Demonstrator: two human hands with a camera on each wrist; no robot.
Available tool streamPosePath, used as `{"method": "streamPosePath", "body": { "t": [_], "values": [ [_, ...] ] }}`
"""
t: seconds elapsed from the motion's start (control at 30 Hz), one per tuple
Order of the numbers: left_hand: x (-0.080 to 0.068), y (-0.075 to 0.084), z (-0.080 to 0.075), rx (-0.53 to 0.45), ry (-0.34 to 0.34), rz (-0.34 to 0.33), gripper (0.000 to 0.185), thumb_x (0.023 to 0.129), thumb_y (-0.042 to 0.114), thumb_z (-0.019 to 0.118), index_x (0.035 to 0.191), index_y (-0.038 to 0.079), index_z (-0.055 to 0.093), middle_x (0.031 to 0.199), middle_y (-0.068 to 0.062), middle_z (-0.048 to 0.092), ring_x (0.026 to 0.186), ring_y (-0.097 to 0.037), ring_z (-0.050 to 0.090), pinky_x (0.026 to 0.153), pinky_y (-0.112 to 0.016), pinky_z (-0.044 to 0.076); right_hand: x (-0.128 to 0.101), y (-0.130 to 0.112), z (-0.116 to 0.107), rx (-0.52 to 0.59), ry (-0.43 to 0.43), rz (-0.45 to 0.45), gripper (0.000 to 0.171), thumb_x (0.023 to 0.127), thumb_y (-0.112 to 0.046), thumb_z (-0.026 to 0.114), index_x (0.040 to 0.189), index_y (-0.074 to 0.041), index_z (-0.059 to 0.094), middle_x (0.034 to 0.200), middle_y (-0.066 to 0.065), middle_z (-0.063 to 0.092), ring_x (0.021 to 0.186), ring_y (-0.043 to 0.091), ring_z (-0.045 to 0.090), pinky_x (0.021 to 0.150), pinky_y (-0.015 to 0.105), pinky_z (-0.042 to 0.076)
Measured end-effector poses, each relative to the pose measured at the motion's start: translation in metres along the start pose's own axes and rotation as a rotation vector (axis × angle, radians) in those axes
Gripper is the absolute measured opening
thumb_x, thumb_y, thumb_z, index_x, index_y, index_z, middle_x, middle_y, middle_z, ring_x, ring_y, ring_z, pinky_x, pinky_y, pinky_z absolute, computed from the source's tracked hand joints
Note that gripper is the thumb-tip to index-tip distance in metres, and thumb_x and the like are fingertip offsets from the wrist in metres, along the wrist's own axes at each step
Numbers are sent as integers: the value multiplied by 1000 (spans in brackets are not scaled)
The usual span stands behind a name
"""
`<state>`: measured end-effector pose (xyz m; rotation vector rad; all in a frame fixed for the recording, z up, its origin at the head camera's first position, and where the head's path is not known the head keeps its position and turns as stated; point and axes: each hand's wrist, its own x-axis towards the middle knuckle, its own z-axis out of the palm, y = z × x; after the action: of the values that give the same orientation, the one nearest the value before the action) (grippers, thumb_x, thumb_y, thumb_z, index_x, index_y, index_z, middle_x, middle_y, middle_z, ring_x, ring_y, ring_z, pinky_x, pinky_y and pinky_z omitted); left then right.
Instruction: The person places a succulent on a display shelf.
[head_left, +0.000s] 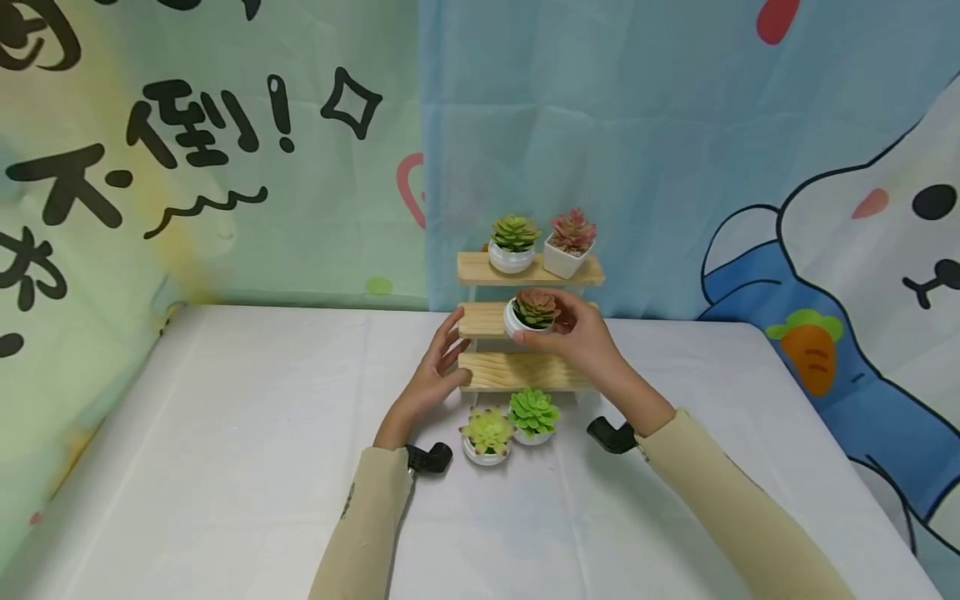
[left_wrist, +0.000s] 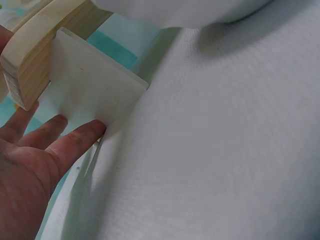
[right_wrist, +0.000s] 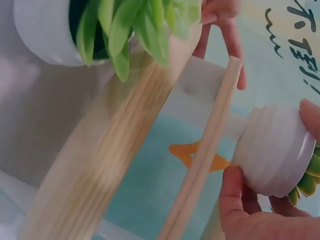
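Only the head view shows reddish leaves (head_left: 536,302) in the pot (head_left: 513,320) the right hand (head_left: 579,335) grips; unclenched, the left hand (head_left: 435,377) touches the stand's (head_left: 525,372) left edge.

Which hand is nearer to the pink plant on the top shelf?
Right hand, below the pink plant, holding another plant. The left hand is farther, at the left edge of the stand.

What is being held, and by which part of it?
The right hand holds the red-and-green succulent by its white pot. The left hand touches the wooden stand.
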<state>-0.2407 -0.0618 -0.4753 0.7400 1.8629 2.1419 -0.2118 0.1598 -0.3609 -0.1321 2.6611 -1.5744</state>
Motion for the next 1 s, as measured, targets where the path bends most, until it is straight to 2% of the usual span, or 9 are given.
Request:
{"method": "streamPosePath", "body": {
  "t": [0.07, 0.2, 0.33, 0.4, 0.63, 0.67, 0.9, 1.0],
  "values": [
    [-2, 7, 2, -6, -9, -11, 88, 82, -11, 48, 158, 14, 10, 161, -19, 10, 145, -41, 21, 113, -53, 29, 5, 0, 2, 7, 13, 17, 68, 85, -24, 75, 145, -9, 46, 132, 15, 52, 96, 24, 49, 81, 37, 43],
    [-6, 20, 4, -8, -8, -28, 87, 82, -9, 48, 158, 13, 11, 160, -21, 13, 145, -42, 21, 113, -53, 30, 14, 1, 7, 25, 31, 30, 66, 85, -26, 75, 143, -10, 48, 135, 14, 52, 103, 21, 50, 87, 34, 42],
    [-6, 21, 5, -6, -11, -24, 87, 82, -9, 48, 158, 12, 11, 160, -22, 13, 145, -42, 21, 113, -53, 29, 21, 3, 12, 27, 48, 28, 65, 85, -23, 75, 142, -7, 48, 131, 16, 54, 91, 21, 47, 77, 32, 41],
    [-6, 21, 5, -6, -13, -25, 88, 81, -9, 48, 158, 11, 10, 160, -21, 12, 145, -42, 20, 114, -53, 28, 24, 4, 15, 19, 57, 25, 66, 85, -22, 75, 142, -5, 47, 130, 17, 53, 91, 22, 47, 76, 32, 40],
    [-5, 24, 5, -5, -11, -41, 88, 83, -8, 48, 158, 16, 10, 160, -21, 14, 145, -40, 20, 113, -52, 31, 28, 8, 20, 85, 71, 12, 74, 85, -21, 75, 145, -1, 37, 137, 21, 46, 115, 32, 50, 95, 39, 44],
    [-5, 24, 5, -5, -13, -40, 88, 83, -8, 48, 158, 16, 10, 160, -20, 14, 146, -40, 20, 113, -52, 30, 28, 9, 21, 99, 76, 11, 74, 85, -20, 75, 145, -1, 37, 136, 20, 46, 114, 31, 50, 94, 39, 44],
    [1, -8, -1, 9, 13, -15, 90, 82, -3, 52, 157, 32, 16, 160, -13, 19, 145, -35, 25, 110, -51, 35, 28, 13, 23, 135, 69, -8, 71, 86, -17, 74, 144, -1, 38, 134, 20, 47, 110, 29, 52, 89, 34, 45],
    [0, -9, -1, 4, 10, -15, 90, 82, -3, 51, 157, 30, 15, 160, -13, 18, 145, -36, 24, 111, -53, 33, 28, 15, 24, 127, 70, -13, 70, 86, -16, 74, 144, -2, 38, 133, 20, 48, 108, 28, 52, 87, 32, 45]
  ]
}}
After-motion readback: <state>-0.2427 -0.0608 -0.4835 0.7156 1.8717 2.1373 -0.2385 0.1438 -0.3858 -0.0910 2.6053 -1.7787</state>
